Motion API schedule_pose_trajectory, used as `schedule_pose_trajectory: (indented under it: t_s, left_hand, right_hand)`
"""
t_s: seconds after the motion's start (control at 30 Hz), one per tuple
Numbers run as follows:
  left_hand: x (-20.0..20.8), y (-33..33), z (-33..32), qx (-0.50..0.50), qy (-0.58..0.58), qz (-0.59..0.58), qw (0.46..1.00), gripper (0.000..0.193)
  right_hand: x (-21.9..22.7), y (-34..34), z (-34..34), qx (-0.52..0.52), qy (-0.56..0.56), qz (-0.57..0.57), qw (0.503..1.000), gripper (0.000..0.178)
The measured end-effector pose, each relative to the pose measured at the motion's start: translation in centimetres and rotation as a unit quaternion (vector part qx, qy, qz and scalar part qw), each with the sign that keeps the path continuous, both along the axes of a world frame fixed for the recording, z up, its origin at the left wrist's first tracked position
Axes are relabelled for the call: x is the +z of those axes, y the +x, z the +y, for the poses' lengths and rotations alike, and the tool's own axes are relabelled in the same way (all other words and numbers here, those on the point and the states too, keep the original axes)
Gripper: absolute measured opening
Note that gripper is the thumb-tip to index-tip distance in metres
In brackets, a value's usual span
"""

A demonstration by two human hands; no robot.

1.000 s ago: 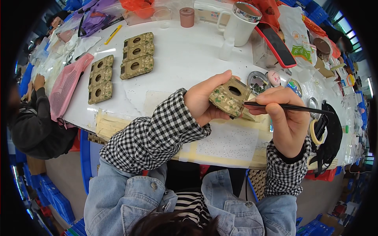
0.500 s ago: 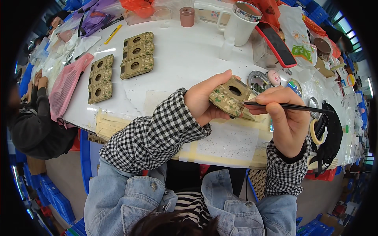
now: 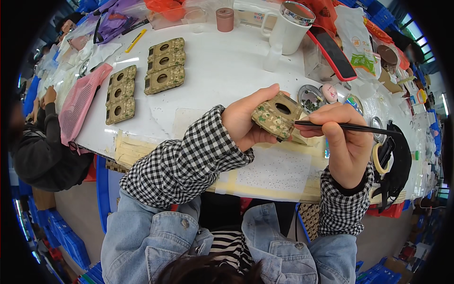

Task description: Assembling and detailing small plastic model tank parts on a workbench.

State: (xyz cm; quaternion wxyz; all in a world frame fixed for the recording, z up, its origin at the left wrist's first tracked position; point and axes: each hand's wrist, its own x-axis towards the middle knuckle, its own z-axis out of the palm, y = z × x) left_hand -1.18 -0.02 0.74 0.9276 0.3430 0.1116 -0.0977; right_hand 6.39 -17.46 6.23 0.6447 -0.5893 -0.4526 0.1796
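Note:
My left hand (image 3: 241,116) is closed around a camouflage-patterned casing (image 3: 270,124) with an oval hole in its face, tilted above the near edge of the table. My right hand (image 3: 349,149) pinches black tweezers (image 3: 362,128), their tips at the casing's right side. Whether the tips grip anything is too small to tell. Below the casing lies a white sheet (image 3: 272,177) dotted with tiny specks, taped along the edge. Similar casings stand in two columns of three: one column (image 3: 121,110) at the left, another (image 3: 171,79) farther back.
A round clear dish (image 3: 311,93) with small dark bits lies beyond my right hand. Farther back are a white mug (image 3: 287,31), a red-edged phone (image 3: 336,59) and a pink jar (image 3: 224,21). A tape roll (image 3: 379,158) sits at right. A pink mesh bag (image 3: 80,106) separates me from a dark-sleeved person (image 3: 47,151).
The tweezer tips have shifted very slightly against the casing. At the far left, the other person's hand has moved a little. My left hand holds the casing almost still.

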Motion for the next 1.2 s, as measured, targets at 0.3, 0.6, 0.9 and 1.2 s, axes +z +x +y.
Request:
schedule_pose_trajectory:
  t_s: [0.3, 0.6, 0.9, 1.2]
  left_hand:
    - [-0.02, 0.06, 0.0, 0.012, -0.036, -0.007, 0.999, 0.046]
    - [0.02, 0.09, -0.16, 0.025, -0.035, 0.004, 0.999, 0.046]
    - [0.28, 0.12, -0.22, 0.024, -0.027, 0.009, 0.999, 0.047]
    - [0.19, 0.07, -0.16, 0.021, -0.033, 0.005, 0.999, 0.046]
  right_hand:
    - [-0.38, -0.19, 0.2, -0.016, 0.014, -0.009, 1.0, 0.013]
    - [-0.34, -0.16, 0.21, -0.018, 0.008, -0.022, 1.0, 0.012]
    - [-0.37, -0.07, 0.22, -0.021, 0.01, -0.02, 1.0, 0.012]
    - [-0.34, -0.25, 0.25, -0.022, 0.007, -0.025, 0.999, 0.012]
